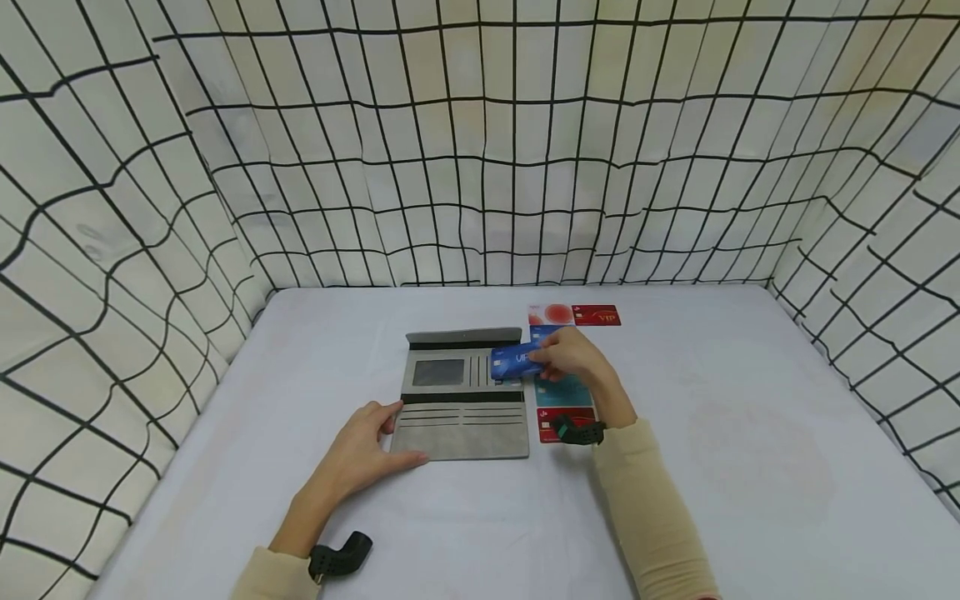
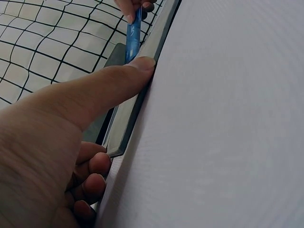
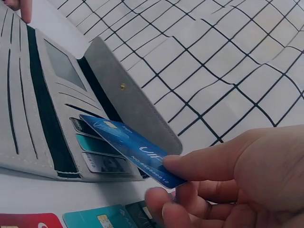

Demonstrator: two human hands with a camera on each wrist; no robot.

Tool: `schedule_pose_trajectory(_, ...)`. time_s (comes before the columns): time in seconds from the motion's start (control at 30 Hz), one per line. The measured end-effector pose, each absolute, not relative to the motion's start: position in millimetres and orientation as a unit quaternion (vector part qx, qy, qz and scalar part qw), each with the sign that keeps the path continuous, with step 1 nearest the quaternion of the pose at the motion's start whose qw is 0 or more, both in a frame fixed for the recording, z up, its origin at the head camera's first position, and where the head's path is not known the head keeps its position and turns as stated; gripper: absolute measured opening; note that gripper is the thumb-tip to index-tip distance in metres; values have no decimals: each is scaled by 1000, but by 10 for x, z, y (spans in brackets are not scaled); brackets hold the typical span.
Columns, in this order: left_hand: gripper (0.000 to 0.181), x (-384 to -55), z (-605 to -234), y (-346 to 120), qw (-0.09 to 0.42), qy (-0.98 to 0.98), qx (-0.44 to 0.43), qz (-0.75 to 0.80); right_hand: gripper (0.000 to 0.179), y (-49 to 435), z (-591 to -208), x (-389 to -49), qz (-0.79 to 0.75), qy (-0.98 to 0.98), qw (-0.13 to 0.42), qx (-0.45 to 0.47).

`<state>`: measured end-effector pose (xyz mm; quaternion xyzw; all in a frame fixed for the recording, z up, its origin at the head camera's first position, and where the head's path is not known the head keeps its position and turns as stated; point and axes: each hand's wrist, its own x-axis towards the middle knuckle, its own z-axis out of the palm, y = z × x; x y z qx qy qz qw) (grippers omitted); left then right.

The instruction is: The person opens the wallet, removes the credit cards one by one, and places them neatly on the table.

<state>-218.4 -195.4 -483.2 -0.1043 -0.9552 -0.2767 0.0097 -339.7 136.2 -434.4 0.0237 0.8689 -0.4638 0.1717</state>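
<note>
A grey wallet (image 1: 461, 442) lies unfolded, its flap (image 3: 128, 88) raised at the far side. My right hand (image 1: 573, 354) pinches a blue VIP card (image 1: 512, 362) between thumb and fingers. In the right wrist view the card (image 3: 130, 145) slants over the wallet's slots, its far end close to a slot opening. Below it, several cards, one of them teal (image 3: 97, 144), sit tucked in slots. My left hand (image 1: 363, 446) rests at the wallet's near left corner, thumb (image 2: 118, 80) along the front edge and the other fingers by the left side.
Right of the wallet, loose cards lie in a column: a teal card (image 1: 562, 393), a red card (image 1: 558, 421) and a partly covered blue one (image 1: 542, 333). A white-and-red card (image 1: 550, 314) and a red VIP card (image 1: 597, 315) lie behind. Black netting (image 1: 480, 158) surrounds the white table (image 1: 712, 500).
</note>
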Motion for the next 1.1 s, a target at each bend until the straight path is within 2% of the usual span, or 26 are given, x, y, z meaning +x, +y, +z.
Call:
schedule_pose_trajectory(0.13, 94, -2185, -4842, -1949, 9, -956, -102, -274, 22, 1404, -4341, -3398, -487, 855, 179, 16)
schedule_pose_trajectory(0.3, 94, -2183, -4835, -1949, 7, -957, -101, -273, 33, 1493, -4354, -3408, -507, 843, 183, 6)
schedule_pose_trajectory(0.57, 94, -2179, -4831, -1949, 8, -956, -101, -274, 32, 1661, -4350, -3419, -528, 833, 163, 19)
schedule_pose_trajectory(0.77, 95, -2175, -4837, -1954, 10, -957, -100, -272, 43, 1780, -4363, -3439, -531, 831, 162, 24)
schedule_pose_trajectory(1.1, 94, -2184, -4856, -1948, 11, -958, -99, -269, 40, 1963, -4380, -3432, -551, 825, 105, 69)
